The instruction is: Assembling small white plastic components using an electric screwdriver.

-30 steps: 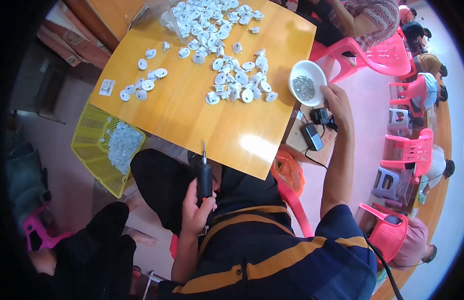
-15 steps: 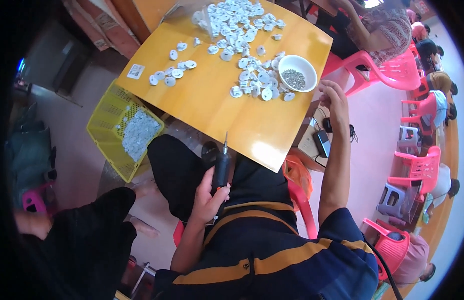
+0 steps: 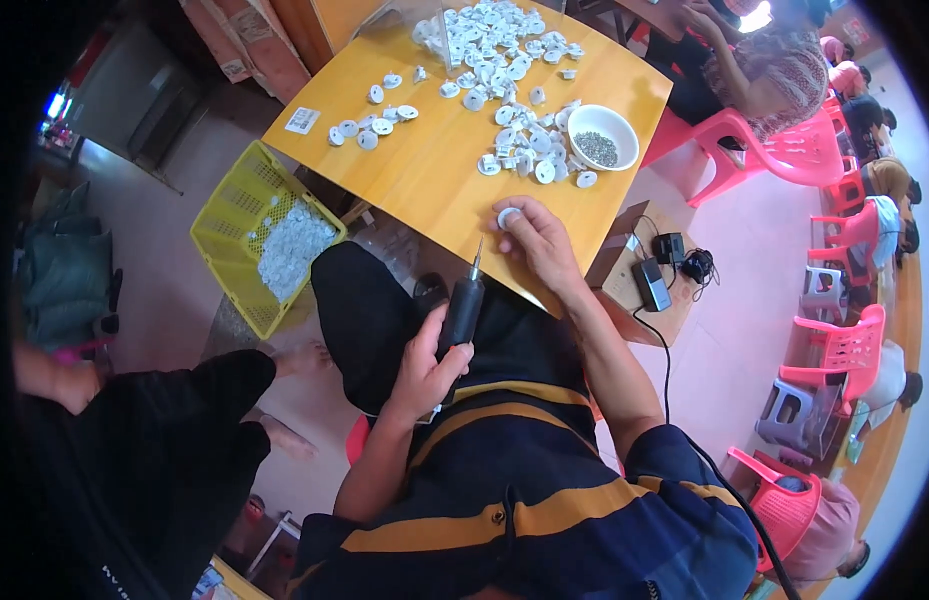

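Note:
In my left hand (image 3: 424,370) is a black electric screwdriver (image 3: 464,312), its thin bit pointing up toward the table's near edge. My right hand (image 3: 544,248) pinches a small round white plastic part (image 3: 507,217) between thumb and fingers, over the near part of the yellow wooden table (image 3: 414,180). The bit stands a little left of that hand, apart from the part. Beyond the right hand, a white bowl (image 3: 625,128) holds small metal pieces that look like screws (image 3: 596,149). Similar white parts (image 3: 544,172) lie in a loose heap beside the bowl.
More white parts (image 3: 484,45) are piled at the table's far side, with several (image 3: 367,140) at left. A yellow basket (image 3: 216,222) of pale pieces stands left of my knees. At right are a box (image 3: 624,300) with black adapters, pink chairs (image 3: 764,150) and other people. Someone sits close at left.
My right hand has come from beside the bowl to the table's near edge and now holds a white part. My left hand has raised the screwdriver slightly. The view has shifted a little.

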Demonstrator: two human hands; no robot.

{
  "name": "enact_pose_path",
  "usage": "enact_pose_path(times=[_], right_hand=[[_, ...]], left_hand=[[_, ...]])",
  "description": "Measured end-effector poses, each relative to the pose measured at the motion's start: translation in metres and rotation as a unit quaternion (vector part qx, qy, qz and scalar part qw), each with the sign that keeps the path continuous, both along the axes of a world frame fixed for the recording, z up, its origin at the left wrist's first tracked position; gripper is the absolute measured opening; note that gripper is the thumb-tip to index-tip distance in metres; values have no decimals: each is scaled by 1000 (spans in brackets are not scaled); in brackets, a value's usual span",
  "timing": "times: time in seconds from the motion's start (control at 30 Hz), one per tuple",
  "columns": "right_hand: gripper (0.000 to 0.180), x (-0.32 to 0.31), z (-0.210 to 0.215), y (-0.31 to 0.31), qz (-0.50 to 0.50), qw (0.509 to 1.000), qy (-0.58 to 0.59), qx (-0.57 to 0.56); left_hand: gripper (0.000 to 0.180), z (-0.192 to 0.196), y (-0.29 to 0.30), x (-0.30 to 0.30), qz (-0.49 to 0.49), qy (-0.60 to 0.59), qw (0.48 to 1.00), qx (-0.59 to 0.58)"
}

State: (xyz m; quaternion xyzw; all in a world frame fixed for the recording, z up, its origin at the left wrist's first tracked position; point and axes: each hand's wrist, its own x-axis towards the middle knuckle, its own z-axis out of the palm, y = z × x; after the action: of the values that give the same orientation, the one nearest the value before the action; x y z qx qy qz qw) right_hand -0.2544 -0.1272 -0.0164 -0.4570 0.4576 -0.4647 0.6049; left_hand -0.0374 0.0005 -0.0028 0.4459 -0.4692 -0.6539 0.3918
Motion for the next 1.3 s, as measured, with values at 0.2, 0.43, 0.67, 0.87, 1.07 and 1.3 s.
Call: enact_pose_path(times=[0.2,0.43,0.67,0.87,1.07,1.3], right_hand=[[23,7,-8,5,-6,999,-38,-1],[24,13,-6,13,-4,999,-37,8],[23,13,-14,13,2,1000,-22,-16],[23,15,-15,15,5,999,16,-31],[23,18,-16,15,-14,998,41,-37],[23,17,-17,15,-8,998,45,-39]], left_hand=[[51,3,1,0,3,-18,1000,-2],[46,10,3,0,-3,-10,1000,25],[43,11,2,5,-14,40,996,72],[44,9,1,7,-25,64,994,85],[44,7,0,7,-31,80,992,88],[44,3,0,7,-32,81,992,90]])
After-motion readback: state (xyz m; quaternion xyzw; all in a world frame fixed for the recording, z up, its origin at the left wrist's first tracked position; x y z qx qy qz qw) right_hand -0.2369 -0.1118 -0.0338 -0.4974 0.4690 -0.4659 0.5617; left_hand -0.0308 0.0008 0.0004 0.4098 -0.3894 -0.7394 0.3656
